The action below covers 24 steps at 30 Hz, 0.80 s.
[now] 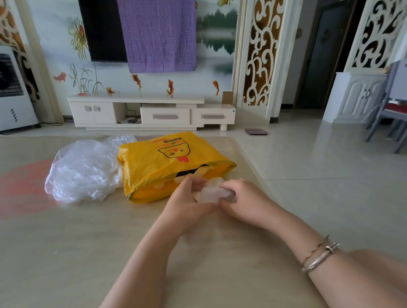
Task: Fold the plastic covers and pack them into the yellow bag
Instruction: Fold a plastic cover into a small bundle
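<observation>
A yellow bag (165, 163) with a cartoon face lies on the beige table (60, 246), its mouth toward me and pale folded plastic showing inside. Just in front of that mouth, my left hand (188, 202) and my right hand (243, 199) together hold a small folded clear plastic cover (209, 192). Fingers of both hands curl round it. A loose heap of clear plastic covers (84, 170) sits crumpled to the left of the bag, touching it.
The table's right edge (266, 181) runs close beside my right hand, with tiled floor beyond. A white TV cabinet (147, 112) stands against the far wall, an air cooler (3, 90) at far left, a grey chair (395, 116) at right.
</observation>
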Motion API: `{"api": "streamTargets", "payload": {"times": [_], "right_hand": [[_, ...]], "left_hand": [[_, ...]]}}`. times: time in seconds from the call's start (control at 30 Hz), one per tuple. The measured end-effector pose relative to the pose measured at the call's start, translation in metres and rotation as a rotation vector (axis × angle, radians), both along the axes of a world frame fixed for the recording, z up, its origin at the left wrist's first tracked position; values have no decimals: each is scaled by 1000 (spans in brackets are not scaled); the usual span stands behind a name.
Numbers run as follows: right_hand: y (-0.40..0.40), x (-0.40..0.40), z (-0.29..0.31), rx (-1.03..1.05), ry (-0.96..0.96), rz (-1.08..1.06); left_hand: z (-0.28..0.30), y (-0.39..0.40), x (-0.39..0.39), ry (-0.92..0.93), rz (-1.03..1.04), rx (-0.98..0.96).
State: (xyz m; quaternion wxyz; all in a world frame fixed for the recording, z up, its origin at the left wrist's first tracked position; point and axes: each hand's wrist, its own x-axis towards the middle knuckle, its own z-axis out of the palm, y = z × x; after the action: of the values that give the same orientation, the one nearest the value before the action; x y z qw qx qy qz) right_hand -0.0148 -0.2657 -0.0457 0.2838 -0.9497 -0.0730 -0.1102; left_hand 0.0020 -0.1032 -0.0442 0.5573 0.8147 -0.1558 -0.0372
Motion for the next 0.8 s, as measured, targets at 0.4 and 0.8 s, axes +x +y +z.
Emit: {"api": "streamTargets", "payload": {"times": [0.4, 0.8], "right_hand": [[-5, -1, -1, 435, 59, -141], [-7, 27, -12, 103, 108, -258]], "left_hand": [[-8, -3, 11, 57, 181, 12], [-3, -12, 31, 86, 252, 393]]}}
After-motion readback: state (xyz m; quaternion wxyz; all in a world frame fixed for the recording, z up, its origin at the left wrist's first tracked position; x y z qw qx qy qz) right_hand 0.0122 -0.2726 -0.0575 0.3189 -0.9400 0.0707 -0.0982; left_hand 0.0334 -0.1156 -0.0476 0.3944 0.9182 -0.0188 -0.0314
